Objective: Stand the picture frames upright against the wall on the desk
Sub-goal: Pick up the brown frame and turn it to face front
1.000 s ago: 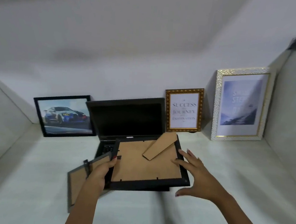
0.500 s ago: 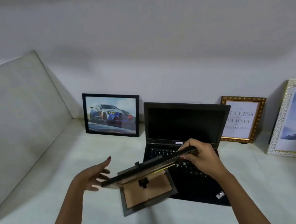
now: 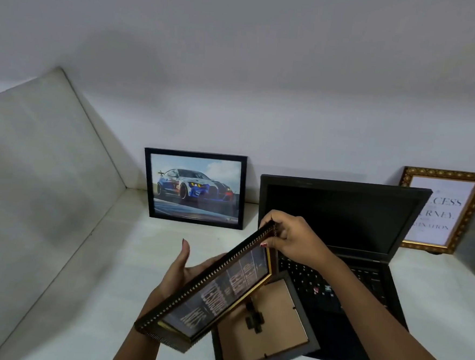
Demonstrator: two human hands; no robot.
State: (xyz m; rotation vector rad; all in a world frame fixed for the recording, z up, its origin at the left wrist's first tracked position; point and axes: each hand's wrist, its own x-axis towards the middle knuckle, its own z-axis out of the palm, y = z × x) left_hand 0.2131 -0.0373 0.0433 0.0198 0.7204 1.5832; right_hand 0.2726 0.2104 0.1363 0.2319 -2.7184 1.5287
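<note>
Dark beaded moulding edges the picture frame point(image 3: 212, 287) we now hold in the air, tilted steeply with its glass face turning toward us — a moment ago it was seen edge-on. Our right hand point(image 3: 291, 239) pinches its upper corner, fingers closed on the moulding; our left hand point(image 3: 179, 271) lies open behind it, palm supporting the back. Below, a second frame point(image 3: 265, 330) lies face down, brown backing up, partly on the open laptop point(image 3: 364, 273). Against the wall point(image 3: 237, 81) a car picture point(image 3: 195, 189) and a gold-framed quote point(image 3: 445, 212) already stand. We judge the lifted frame is being righted — bare desk point(image 3: 113, 255) beside the car picture looks likely.
</note>
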